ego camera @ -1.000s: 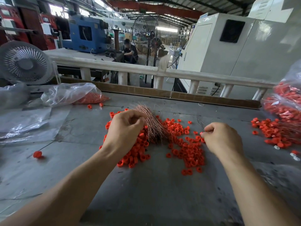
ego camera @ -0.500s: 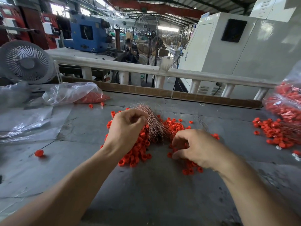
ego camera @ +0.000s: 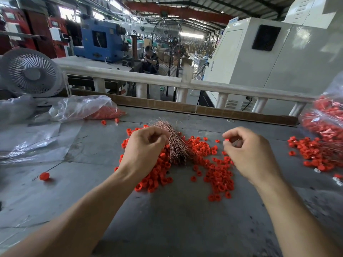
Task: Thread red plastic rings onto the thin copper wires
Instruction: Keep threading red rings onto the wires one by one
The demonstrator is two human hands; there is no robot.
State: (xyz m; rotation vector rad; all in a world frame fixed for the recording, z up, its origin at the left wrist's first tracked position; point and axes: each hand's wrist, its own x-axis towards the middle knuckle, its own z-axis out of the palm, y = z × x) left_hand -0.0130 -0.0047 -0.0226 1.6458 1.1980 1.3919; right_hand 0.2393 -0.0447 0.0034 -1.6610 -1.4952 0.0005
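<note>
My left hand is curled over the near left side of the wires, a copper bundle that fans out toward the far side; fingertips meet the thumb at the bundle's edge, though I cannot tell whether they pinch a single strand. My right hand hovers above the tabletop with forefinger and thumb pinching one ring, the other fingers curled under.

The tabletop is grey, scuffed and stained. The rings lie in a loose red heap around the wires, spreading near and to the right, below my right hand. One red piece sits alone at the near left, on a thin wire. A second scatter lies at the far right, beside a clear bag stuffed with red parts. At the far left another bag lies slumped with red pieces in its end, and crumpled plastic sheet covers the left edge.

A brown board runs along the far edge of the tabletop, with a white rail on short posts behind it. A small grey fan stands at the far left. Beyond are a tall cage fan, a blue machine, a large white cabinet at the right, and a person seated far off under a roof with a red beam.
</note>
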